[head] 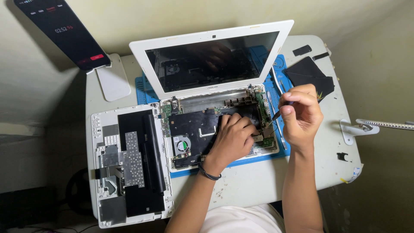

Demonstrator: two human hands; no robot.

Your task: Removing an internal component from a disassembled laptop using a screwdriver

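The left hand (232,137) lies flat on the black inner board of the opened white laptop (207,129), its fingers narrow and bent, pressing the dark cover sheet. The right hand (300,113), at 3 o'clock from it, pinches a thin dark pointed tool (276,115) between thumb and fingers, with the tip at the laptop's right edge. The detached white keyboard cover (129,166) lies at 9 o'clock, on the white table (258,183).
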